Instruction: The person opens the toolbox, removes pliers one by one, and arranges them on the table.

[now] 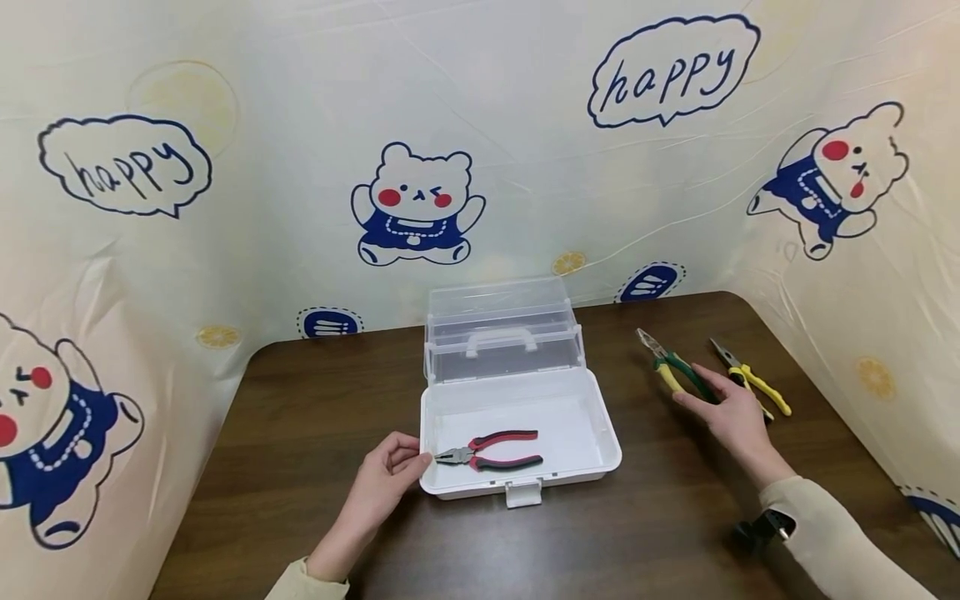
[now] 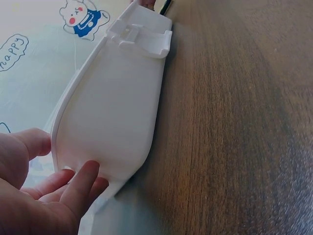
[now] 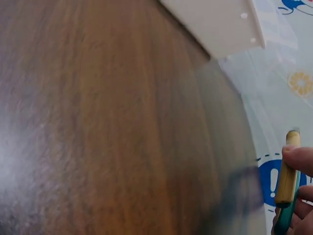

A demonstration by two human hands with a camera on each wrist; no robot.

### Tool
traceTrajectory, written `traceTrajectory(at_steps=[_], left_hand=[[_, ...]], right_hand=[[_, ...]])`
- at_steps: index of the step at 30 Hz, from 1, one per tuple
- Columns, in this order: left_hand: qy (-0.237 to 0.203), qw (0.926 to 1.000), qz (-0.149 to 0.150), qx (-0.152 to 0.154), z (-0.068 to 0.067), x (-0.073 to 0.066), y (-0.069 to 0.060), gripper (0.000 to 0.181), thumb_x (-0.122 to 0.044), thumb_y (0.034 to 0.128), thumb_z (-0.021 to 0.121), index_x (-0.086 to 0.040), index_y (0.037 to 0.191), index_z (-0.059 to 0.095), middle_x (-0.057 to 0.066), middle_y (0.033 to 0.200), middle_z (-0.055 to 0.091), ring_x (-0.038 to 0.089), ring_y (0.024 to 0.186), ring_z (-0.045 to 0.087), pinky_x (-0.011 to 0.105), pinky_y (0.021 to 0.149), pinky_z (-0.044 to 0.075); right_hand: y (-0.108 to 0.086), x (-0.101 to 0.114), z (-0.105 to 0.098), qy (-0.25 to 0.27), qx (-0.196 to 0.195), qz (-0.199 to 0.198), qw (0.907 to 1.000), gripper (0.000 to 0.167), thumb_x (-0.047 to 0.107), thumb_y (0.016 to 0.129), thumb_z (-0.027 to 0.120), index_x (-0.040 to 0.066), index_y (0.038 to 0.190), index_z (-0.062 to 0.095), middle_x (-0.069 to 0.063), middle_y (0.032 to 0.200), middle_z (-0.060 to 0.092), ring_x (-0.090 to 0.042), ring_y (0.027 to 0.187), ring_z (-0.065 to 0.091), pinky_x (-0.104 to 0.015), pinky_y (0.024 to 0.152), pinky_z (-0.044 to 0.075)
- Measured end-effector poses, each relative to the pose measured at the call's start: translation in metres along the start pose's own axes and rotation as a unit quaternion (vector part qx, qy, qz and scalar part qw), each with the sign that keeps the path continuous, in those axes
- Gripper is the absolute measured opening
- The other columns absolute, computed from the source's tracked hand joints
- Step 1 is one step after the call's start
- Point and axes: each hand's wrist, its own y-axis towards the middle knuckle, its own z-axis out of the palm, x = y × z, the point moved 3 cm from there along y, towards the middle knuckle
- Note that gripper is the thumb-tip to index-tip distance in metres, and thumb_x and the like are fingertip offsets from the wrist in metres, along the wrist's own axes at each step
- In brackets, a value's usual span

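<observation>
A white toolbox [image 1: 600, 400] stands with its clear lid [image 1: 502, 333] tipped back. Inside it lie combination pliers [image 1: 480, 458] with red and black handles, jaws toward the left wall. At the box's front left corner my left hand [image 1: 386, 479] pinches the rim, thumb on top and fingers against the outer wall [image 2: 107, 98]. To the right of the box, my right hand [image 1: 731, 417] grips pliers [image 1: 667, 358] with green and yellow handles [image 3: 286, 186]. Their jaws point away from me. Just beyond that hand lie long-nose pliers [image 1: 750, 379] with yellow and black handles.
The dark wooden table [image 1: 315, 417] has rounded back corners. A printed cloth [image 1: 525, 183] with bears hangs behind and along both sides. The box's white latch [image 1: 523, 493] hangs down at its front.
</observation>
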Motion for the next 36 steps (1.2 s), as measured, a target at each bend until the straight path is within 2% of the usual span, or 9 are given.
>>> traceTrajectory(at_steps=[5, 13, 18, 26, 36], left_hand=[[-0.007, 1.0, -0.003, -0.003, 0.0, 0.001, -0.001, 0.021, -0.002, 0.0942, 0.074, 0.005, 0.111, 0.063, 0.019, 0.105, 0.074, 0.026, 0.095, 0.072, 0.026, 0.073, 0.058], [-0.013, 0.9999, -0.005, -0.001, 0.002, 0.005, -0.004, 0.021, -0.002, 0.0944, 0.074, 0.005, 0.111, 0.063, 0.02, 0.105, 0.074, 0.028, 0.096, 0.072, 0.026, 0.071, 0.058], [-0.015, 0.9999, -0.005, -0.003, 0.002, 0.004, -0.004, 0.021, -0.001, 0.0943, 0.074, 0.005, 0.111, 0.063, 0.02, 0.105, 0.074, 0.029, 0.096, 0.072, 0.026, 0.072, 0.058], [-0.015, 0.9999, -0.003, -0.001, 0.002, 0.003, -0.003, 0.021, 0.0, 0.0948, 0.073, 0.006, 0.112, 0.062, 0.022, 0.106, 0.074, 0.029, 0.096, 0.072, 0.027, 0.073, 0.059], [-0.006, 1.0, -0.003, 0.0, 0.0, 0.001, 0.0, 0.022, -0.003, 0.0943, 0.074, 0.004, 0.112, 0.063, 0.019, 0.105, 0.074, 0.028, 0.096, 0.072, 0.027, 0.072, 0.058]], right_hand=[[0.006, -0.01, 0.002, -0.018, -0.005, 0.019, 0.9996, 0.075, 0.046, 0.095, 0.075, -0.001, 0.149, 0.052, -0.035, 0.144, 0.053, -0.053, 0.125, 0.05, -0.063, 0.097, 0.04], [0.01, -0.027, 0.005, -0.043, -0.001, 0.059, 0.9973, 0.075, 0.042, 0.096, 0.075, -0.005, 0.149, 0.05, -0.038, 0.146, 0.048, -0.059, 0.129, 0.044, -0.068, 0.101, 0.035], [0.011, -0.031, 0.005, -0.066, -0.005, 0.061, 0.9959, 0.071, 0.035, 0.096, 0.076, -0.008, 0.147, 0.049, -0.04, 0.145, 0.046, -0.062, 0.131, 0.041, -0.072, 0.103, 0.029], [0.012, -0.03, 0.006, -0.093, -0.014, 0.058, 0.9938, 0.067, 0.026, 0.096, 0.076, -0.012, 0.145, 0.049, -0.041, 0.143, 0.047, -0.063, 0.129, 0.043, -0.07, 0.104, 0.037], [0.009, -0.025, 0.003, -0.098, 0.011, 0.062, 0.9932, 0.069, 0.03, 0.098, 0.073, -0.013, 0.146, 0.047, -0.042, 0.145, 0.045, -0.063, 0.132, 0.041, -0.072, 0.104, 0.036]])
